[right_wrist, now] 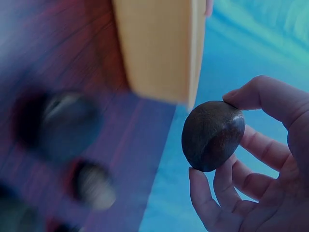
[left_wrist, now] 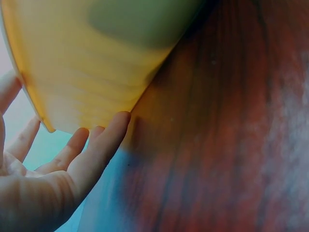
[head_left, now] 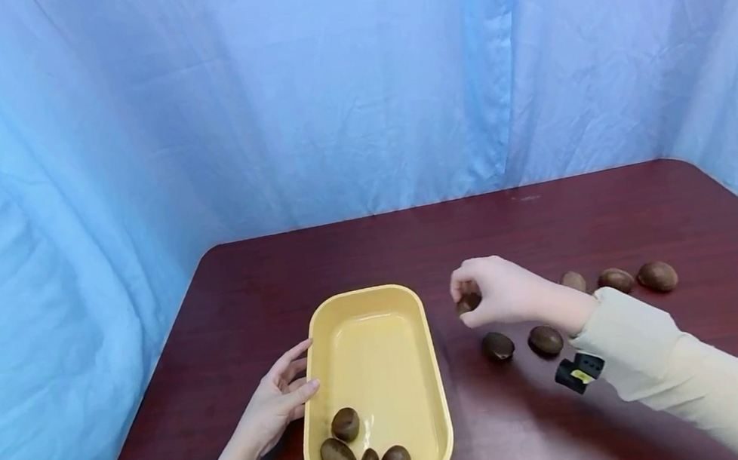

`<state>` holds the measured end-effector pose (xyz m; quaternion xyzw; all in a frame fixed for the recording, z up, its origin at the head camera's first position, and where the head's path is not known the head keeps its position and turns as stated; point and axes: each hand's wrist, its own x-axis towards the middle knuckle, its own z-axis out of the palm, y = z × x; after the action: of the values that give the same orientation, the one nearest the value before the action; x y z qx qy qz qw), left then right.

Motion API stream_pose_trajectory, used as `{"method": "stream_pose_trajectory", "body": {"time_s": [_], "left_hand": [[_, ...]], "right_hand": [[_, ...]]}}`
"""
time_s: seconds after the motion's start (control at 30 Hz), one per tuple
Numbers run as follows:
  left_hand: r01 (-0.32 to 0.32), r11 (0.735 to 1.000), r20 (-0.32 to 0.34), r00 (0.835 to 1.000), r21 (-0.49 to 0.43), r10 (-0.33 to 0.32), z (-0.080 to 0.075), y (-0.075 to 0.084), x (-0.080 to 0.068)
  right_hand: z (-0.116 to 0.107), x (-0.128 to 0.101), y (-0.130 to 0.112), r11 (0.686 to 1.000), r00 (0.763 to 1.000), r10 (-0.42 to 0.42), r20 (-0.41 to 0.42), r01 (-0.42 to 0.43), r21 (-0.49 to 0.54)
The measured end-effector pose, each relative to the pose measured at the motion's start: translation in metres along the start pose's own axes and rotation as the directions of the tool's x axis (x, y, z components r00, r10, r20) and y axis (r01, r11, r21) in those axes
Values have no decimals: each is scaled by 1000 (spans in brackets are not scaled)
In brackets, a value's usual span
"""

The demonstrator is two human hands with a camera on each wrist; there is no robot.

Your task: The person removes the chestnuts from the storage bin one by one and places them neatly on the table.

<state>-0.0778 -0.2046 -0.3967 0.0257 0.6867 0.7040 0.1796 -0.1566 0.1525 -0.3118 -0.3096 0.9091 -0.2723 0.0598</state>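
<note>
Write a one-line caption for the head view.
Right hand pinches a brown nut beside the yellow tray; left hand steadies its rim.

Bare table (head_left: 345, 263) behind the tray (head_left: 435, 374); loose nuts (head_left: 545, 340) apparently crowd its right.

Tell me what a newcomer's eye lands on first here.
First, the yellow tray at the front of the dark red table, with four brown nuts clustered at its near end. Next, the right hand pinching a nut above the table, right of the tray. The left hand touches the tray's left rim.
</note>
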Motion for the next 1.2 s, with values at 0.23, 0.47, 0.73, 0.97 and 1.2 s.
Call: {"method": "stream_pose_trajectory", "body": {"time_s": [0.23, 0.47, 0.73, 0.97, 1.2], "left_hand": [[1, 1000, 4, 1000, -14, -1, 0, -3, -2], [-2, 1000, -2, 1000, -14, 2, 0, -4, -3], [-4, 1000, -3, 1000, -3, 4, 3, -2, -4], [-4, 1000, -12, 1000, 0, 4, 5, -1, -3], [-9, 1000, -11, 1000, -4, 9, 6, -1, -3]], "right_hand": [[-9, -27, 38, 997, 998, 58, -14, -59, -43], [-18, -62, 78, 989, 992, 123, -33, -125, -77], [-30, -102, 115, 981, 985, 163, -62, -169, -92], [-42, -120, 130, 966, 973, 219, -74, -226, -123], [-42, -140, 148, 948, 960, 281, -11, -279, -151]]}}
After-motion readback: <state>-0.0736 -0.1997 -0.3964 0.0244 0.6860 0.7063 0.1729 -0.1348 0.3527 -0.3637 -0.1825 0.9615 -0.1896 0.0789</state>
